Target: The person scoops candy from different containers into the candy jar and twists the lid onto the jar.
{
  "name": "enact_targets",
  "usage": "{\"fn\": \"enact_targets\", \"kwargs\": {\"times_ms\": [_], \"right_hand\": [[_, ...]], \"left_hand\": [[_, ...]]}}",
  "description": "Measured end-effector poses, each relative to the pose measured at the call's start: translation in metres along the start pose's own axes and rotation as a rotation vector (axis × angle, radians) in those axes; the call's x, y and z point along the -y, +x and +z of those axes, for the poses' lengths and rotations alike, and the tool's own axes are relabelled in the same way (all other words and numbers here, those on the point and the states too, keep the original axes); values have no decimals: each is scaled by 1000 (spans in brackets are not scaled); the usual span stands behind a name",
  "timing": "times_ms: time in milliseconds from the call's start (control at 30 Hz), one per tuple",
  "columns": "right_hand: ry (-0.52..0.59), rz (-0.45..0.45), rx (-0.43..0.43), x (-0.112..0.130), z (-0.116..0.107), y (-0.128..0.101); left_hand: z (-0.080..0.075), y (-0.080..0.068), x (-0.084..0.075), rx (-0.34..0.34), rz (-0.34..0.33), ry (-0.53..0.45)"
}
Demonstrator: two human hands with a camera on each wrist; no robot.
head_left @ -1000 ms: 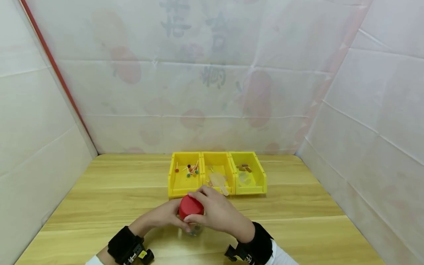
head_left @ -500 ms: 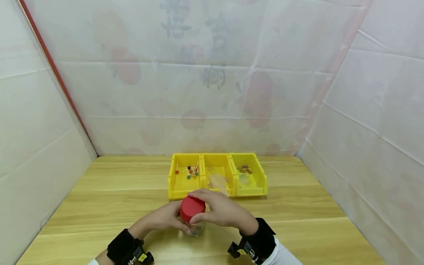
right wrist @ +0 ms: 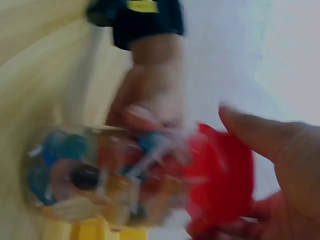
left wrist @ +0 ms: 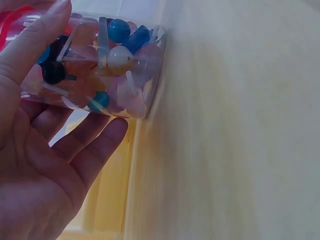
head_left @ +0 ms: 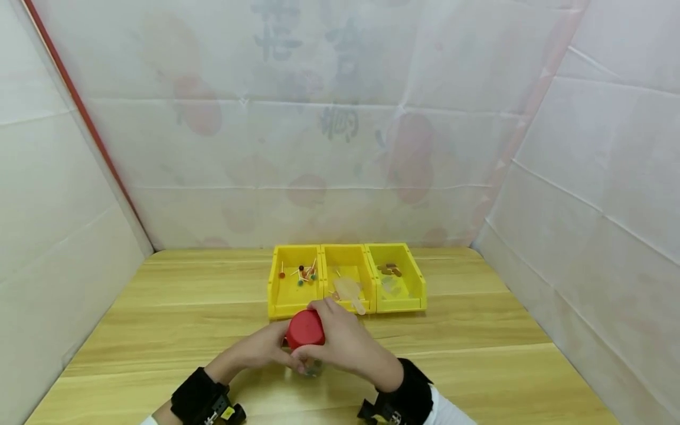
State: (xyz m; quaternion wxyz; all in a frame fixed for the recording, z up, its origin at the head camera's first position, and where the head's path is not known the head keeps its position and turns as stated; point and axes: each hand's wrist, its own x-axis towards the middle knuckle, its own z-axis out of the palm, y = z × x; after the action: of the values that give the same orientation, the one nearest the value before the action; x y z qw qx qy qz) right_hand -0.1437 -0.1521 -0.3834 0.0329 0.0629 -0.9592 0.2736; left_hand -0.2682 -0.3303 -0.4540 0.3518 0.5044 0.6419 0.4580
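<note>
A clear jar (head_left: 311,368) packed with coloured lollipops (left wrist: 107,57) stands on the wooden table (head_left: 478,366) near the front edge, with a red lid (head_left: 305,329) on top. My left hand (head_left: 265,349) grips the jar body from the left, thumb (left wrist: 30,47) on one side and fingers (left wrist: 97,150) on the other. From the right, my right hand (head_left: 340,339) wraps round the red lid (right wrist: 220,180), its thumb (right wrist: 267,142) against the rim. The right wrist view is blurred; it shows the jar (right wrist: 95,175) with the left hand (right wrist: 152,102) behind it.
Three yellow bins stand side by side just beyond the hands: the left bin (head_left: 287,295) holds several lollipops, the middle bin (head_left: 345,260) pale wrappers, the right bin (head_left: 409,292) small brown pieces. White sheeting walls close in the table on three sides.
My right hand has twisted on the red lid: the wrist swung out to the right, then back in. The left hand keeps its hold on the jar, which stays in place.
</note>
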Motion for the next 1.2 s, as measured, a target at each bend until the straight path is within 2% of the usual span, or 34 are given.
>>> {"fn": "enact_targets", "kwargs": {"times_ms": [133, 333, 467, 633, 767, 1000, 1100, 1200], "right_hand": [[138, -43, 116, -13, -15, 3], [254, -178, 215, -28, -23, 11], [322, -209, 245, -37, -20, 16], [388, -180, 230, -39, -16, 18], [335, -118, 192, -31, -15, 13], [87, 23, 15, -5, -7, -1], [7, 58, -63, 3, -1, -3], [-21, 69, -90, 4, 2, -3]], "left_hand": [[1, 0, 1, -13, -19, 7], [1, 1, -1, -26, -31, 41], [0, 2, -1, -21, -26, 41], [0, 2, 0, -20, -18, 42], [1, 0, 0, -22, -11, 49], [4, 2, -1, -36, -7, 40], [5, 3, -1, -54, -9, 44], [5, 2, 0, -66, -12, 47]]}}
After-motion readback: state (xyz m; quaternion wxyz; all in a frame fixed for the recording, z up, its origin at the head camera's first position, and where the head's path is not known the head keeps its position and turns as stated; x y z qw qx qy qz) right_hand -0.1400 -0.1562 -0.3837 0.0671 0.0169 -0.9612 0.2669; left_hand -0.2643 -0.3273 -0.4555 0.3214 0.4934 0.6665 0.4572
